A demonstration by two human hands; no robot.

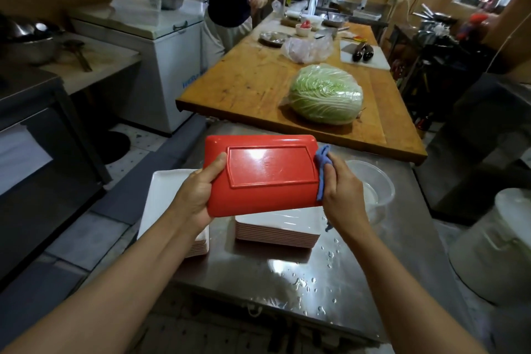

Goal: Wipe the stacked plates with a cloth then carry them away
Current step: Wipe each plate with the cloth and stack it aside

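1. The left hand (198, 192) grips one short edge of a red plate (260, 174), thumb curled over the upturned underside and fingers hidden beneath. The plate is held up in the air, bottom side facing the camera, tilted slightly.
2. The right hand (340, 191) closes around a blue cloth (323, 171) and presses it against the opposite short edge of the plate, so the cloth sits between palm and rim.
3. Directly below the hands, two stacks of plates rest on the steel worktop (287, 282): a pinkish stack (277, 230) under the right hand, and a second stack (169, 204) with a white face under the left wrist.
4. The plate looks stiff, thin and light, probably melamine or plastic, since one hand carries it by an edge. Its glossy face would likely be slick, all the more with water about.
5. Water drops lie on the worktop just towards the person from the right hand, and a clear bowl (373, 195) sits just outward of that hand.
6. The raised foot ridge on the underside and the turned-down rim seem the surest places to hold; a pinch across the rim should stop slipping.
7. A whole stack would weigh far more, so I judge it needs both hands under its short ends.
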